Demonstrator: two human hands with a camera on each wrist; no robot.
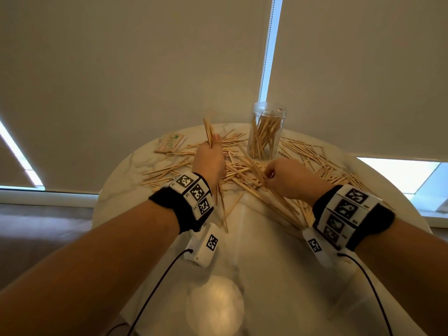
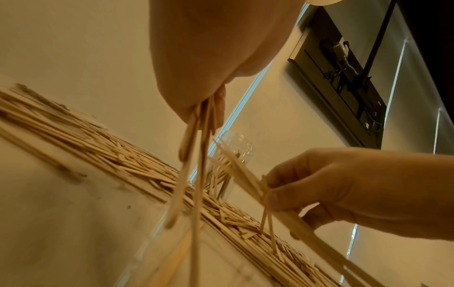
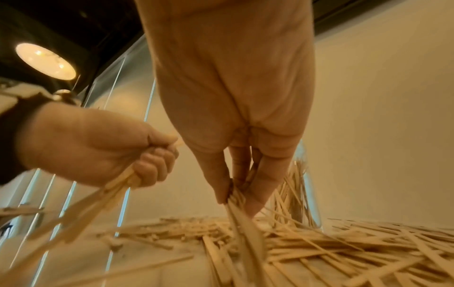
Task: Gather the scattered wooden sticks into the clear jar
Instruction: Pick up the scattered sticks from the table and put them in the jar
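A: While the left hand (image 1: 210,158) holds its grip closed round a bundle of thin pale wooden sticks (image 1: 210,132), the right hand (image 1: 286,177) pinches another bunch low over the round white marbled counter (image 1: 266,251).

B: Where's the rest?

A: Some stand in the clear plastic cylindrical jar (image 1: 266,132) beyond both hands; many more lie scattered around it on the counter.

B: How will they handle?

A: Probably light, stiff and smooth, so they'd fan or slip. I'd grasp each bundle near mid-length, ends aligned.

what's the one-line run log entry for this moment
left hand: grips wooden sticks | right hand: pinches sticks | clear plastic jar: upright, partly filled
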